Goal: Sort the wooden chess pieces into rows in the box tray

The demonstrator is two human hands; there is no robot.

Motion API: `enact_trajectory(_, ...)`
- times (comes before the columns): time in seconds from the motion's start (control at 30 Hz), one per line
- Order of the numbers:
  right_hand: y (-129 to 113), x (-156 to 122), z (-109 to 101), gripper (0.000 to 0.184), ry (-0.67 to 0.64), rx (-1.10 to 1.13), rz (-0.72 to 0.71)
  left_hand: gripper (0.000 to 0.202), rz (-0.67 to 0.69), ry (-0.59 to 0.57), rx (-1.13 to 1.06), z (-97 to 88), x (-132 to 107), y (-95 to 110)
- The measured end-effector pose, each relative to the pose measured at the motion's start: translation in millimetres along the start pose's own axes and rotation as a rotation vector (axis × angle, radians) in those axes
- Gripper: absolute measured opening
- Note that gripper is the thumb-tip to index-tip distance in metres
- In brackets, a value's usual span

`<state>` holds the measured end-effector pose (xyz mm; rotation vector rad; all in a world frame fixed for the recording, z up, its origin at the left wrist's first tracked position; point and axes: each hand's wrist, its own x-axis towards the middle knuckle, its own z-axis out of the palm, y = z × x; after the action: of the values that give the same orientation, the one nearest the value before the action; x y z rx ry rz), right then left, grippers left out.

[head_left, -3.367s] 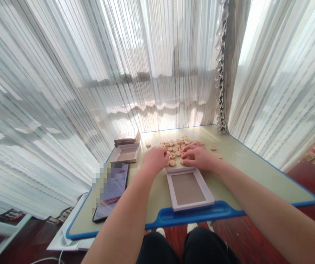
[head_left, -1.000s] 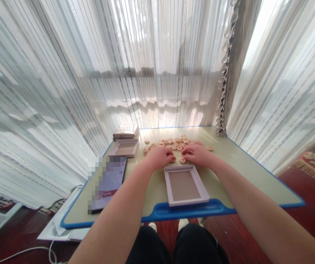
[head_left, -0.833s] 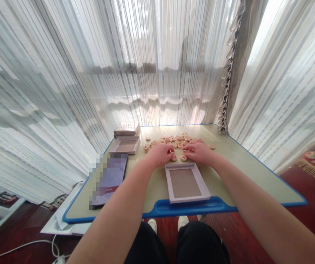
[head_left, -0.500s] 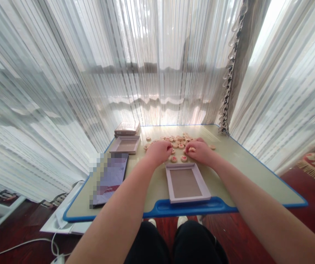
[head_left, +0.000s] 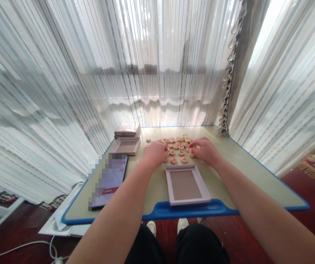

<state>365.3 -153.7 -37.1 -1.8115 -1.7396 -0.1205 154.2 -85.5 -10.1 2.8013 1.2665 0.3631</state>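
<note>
Many round wooden xiangqi pieces [head_left: 181, 147] with red or dark characters lie in a cluster on the pale table. My left hand [head_left: 155, 152] is at the cluster's left side, fingers curled together on a xiangqi piece [head_left: 166, 160] that it partly covers. On the right side, my right hand [head_left: 205, 151] has thumb and fingers bent around another xiangqi piece [head_left: 192, 154], which looks slightly tilted. Between the hands, two red-marked pieces [head_left: 174, 160] sit in the front row. Just in front of them is a shallow open box [head_left: 169, 185], its brown bottom bare.
A second shallow box part [head_left: 126, 152] lies at the back left, before a packaged box [head_left: 127, 129]. A tablet [head_left: 110, 185] rests along the left edge. The table has a blue rim [head_left: 190, 209]. Sheer curtains [head_left: 157, 73] hang behind it.
My left hand has moved slightly left, uncovering dark-marked pieces; a piece now shows beside the front row under it. My right hand has shifted a little right, and the piece by its thumb is visible.
</note>
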Motion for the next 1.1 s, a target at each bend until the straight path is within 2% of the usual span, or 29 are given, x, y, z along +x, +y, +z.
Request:
enact_trajectory(0.1,6,1,-5,0.026,-0.016,-0.129,0.100,0.027,0.013,-0.020,-0.008,-1.8,-1,1)
enact_trajectory(0.2,13,0,-6,0.025,-0.071,-0.182,0.131,0.025,0.008,-0.015,-0.016,-2.6,-1,2)
enact_trajectory(0.5,11,-3,-14,0.026,-0.139,-0.067,0.200,0.024,0.096,-0.010,-0.021,2.6,2,0)
enact_trajectory(0.63,13,-6,-16,0.024,-0.231,-0.047,0.108,0.022,0.076,-0.031,-0.019,2.3,1,1)
enact_trajectory(0.73,10,-8,-18,0.028,-0.226,-0.064,0.072,0.022,0.075,-0.020,-0.016,2.2,1,1)
enact_trajectory(0.87,1,-10,-19,0.024,-0.239,-0.063,0.021,0.021,0.082,-0.008,-0.009,2.9,1,1)
enact_trajectory(1.1,-4,-11,-7,0.022,-0.243,-0.007,-0.086,0.025,0.062,0.006,-0.003,5.1,2,2)
